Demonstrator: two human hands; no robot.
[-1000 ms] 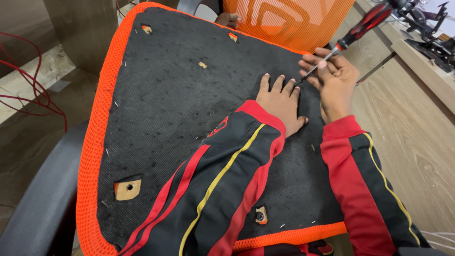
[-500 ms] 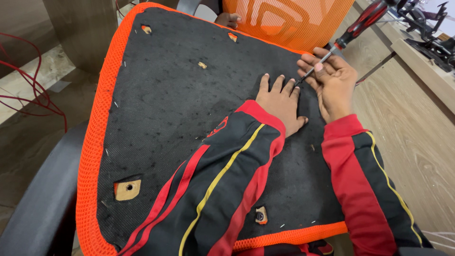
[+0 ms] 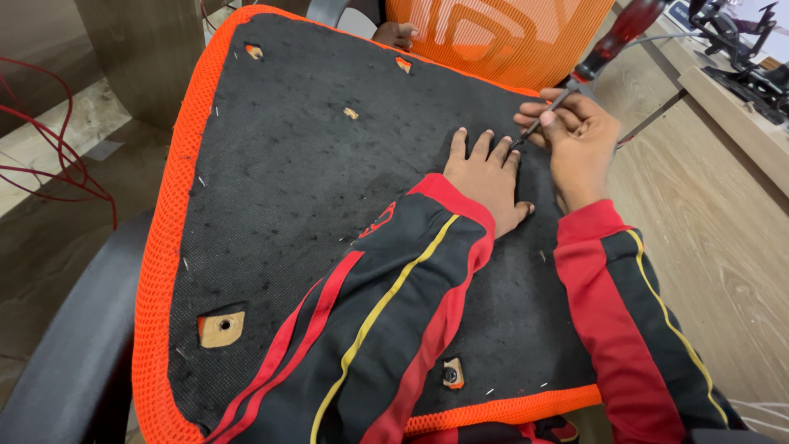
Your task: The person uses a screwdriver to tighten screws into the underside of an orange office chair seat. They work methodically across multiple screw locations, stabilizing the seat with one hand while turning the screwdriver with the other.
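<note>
A light wooden desk (image 3: 715, 222) fills the right side, with a raised shelf (image 3: 740, 115) along its far edge bearing dark gear (image 3: 740, 49) at the top right corner. At left, a pale floor (image 3: 49, 173) carries looping red cables (image 3: 49, 156). A wooden panel (image 3: 140, 57) stands at the top left.

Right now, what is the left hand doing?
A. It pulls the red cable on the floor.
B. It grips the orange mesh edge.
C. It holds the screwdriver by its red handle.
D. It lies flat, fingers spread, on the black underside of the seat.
D: the left hand rests palm down on the black seat underside, while the right hand holds the screwdriver by its shaft beside it.
</note>
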